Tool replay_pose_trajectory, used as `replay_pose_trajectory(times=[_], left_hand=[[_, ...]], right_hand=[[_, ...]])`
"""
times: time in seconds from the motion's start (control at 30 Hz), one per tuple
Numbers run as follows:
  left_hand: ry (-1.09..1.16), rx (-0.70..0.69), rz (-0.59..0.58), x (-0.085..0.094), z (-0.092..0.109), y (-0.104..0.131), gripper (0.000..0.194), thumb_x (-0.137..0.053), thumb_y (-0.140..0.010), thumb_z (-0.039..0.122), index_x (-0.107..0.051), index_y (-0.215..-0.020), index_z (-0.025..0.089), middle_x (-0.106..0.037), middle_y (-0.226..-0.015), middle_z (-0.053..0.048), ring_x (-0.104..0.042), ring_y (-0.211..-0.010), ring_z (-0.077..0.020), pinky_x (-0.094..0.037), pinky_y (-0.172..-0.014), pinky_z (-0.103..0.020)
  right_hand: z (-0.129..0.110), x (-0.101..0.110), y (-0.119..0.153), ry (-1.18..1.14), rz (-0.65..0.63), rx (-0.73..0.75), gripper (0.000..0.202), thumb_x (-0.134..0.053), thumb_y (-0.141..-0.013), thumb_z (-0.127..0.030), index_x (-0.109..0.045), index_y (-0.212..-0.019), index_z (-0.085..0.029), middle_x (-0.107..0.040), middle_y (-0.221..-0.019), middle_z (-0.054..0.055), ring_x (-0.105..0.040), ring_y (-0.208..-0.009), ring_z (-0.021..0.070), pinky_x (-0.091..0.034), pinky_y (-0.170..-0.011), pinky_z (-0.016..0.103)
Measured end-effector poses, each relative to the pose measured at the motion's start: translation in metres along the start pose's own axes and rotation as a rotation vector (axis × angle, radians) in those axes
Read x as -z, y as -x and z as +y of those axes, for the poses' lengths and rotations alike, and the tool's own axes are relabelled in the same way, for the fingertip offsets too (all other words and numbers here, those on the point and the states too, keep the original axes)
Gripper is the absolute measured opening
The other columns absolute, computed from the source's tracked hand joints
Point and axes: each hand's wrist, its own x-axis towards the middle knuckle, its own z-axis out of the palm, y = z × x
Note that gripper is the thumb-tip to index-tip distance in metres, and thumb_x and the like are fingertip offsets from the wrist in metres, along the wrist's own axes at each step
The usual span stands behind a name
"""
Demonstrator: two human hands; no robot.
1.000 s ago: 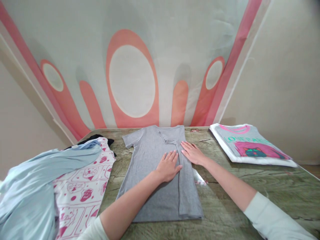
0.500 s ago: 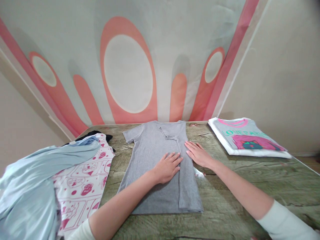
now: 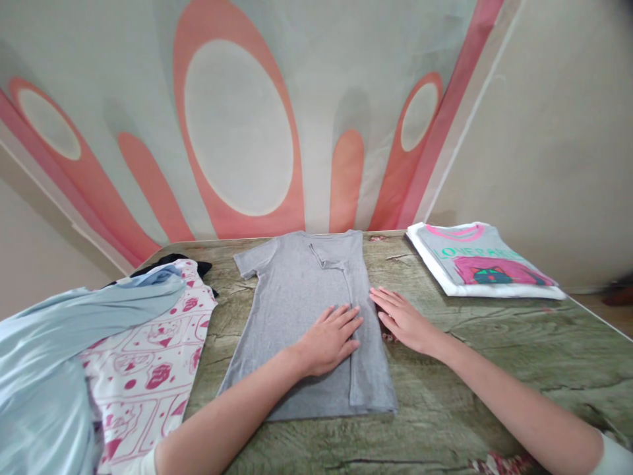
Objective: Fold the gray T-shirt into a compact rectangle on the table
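– Where is the gray shirt [image 3: 297,316] lying?
– It's lying flat, the counter [image 3: 445,382] running beneath it. Its right side is doubling inward over the body; its left sleeve is sticking out.
– How are you expecting it to handle?
– I'm judging it light, soft and limp, hardly slippery or fragile. I'd be pinching it at shoulder and hem together, since a single hold would be letting it sag.
– And the hands?
– The left hand [image 3: 330,340] is resting spread over the shirt's folded edge, gripping nothing. The right hand [image 3: 404,320] is lying open just beside the shirt's right edge; I can't tell if they're touching.
– Farther out?
– A folded stack [image 3: 487,260] is sitting right of the shirt; a patterned garment [image 3: 148,369] and a light blue garment [image 3: 44,356] are lying left.
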Motion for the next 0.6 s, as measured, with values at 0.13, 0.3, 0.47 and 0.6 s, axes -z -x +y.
replay_pose_trajectory(times=[0.13, 0.3, 0.47, 0.6], left_hand=[[-0.008, 0.006, 0.018, -0.003, 0.0, -0.001, 0.049, -0.024, -0.094, 0.042, -0.031, -0.137, 0.02, -0.027, -0.146, -0.006, -0.019, -0.135, -0.0203, -0.015, -0.109, -0.04], [-0.021, 0.01, 0.038, -0.005, 0.0, -0.001, 0.051, -0.026, -0.093, 0.045, -0.029, -0.138, 0.021, -0.027, -0.145, -0.006, -0.022, -0.134, -0.0204, -0.014, -0.109, -0.04], [-0.024, 0.0, 0.033, -0.005, 0.0, -0.001, 0.053, -0.026, -0.093, 0.046, -0.027, -0.138, 0.02, -0.025, -0.146, -0.007, -0.022, -0.134, -0.0203, -0.014, -0.109, -0.039], [-0.027, 0.009, 0.027, -0.004, 0.001, -0.001, 0.056, -0.024, -0.093, 0.049, -0.024, -0.14, 0.017, -0.022, -0.147, -0.008, -0.02, -0.135, -0.0205, -0.012, -0.109, -0.039]], right_hand=[[-0.02, 0.001, 0.009, -0.018, 0.063, 0.012, 0.053, -0.037, -0.089, -0.033, -0.029, -0.139, -0.018, -0.029, -0.145, 0.008, -0.023, -0.134, 0.0196, -0.024, -0.109, 0.043], [-0.032, -0.008, 0.021, -0.016, 0.005, 0.043, 0.058, -0.039, -0.081, -0.016, -0.029, -0.139, -0.017, -0.031, -0.144, 0.008, -0.024, -0.133, 0.0214, -0.023, -0.109, 0.048], [-0.034, 0.003, 0.025, -0.118, 0.114, 0.079, 0.055, -0.036, -0.076, -0.005, -0.045, -0.128, -0.019, -0.042, -0.137, 0.006, -0.03, -0.131, 0.0179, -0.028, -0.108, 0.043], [-0.039, 0.008, 0.028, -0.13, 0.034, 0.132, 0.047, -0.044, -0.079, -0.014, -0.049, -0.125, -0.02, -0.047, -0.133, 0.007, -0.041, -0.123, 0.02, -0.036, -0.103, 0.042]])
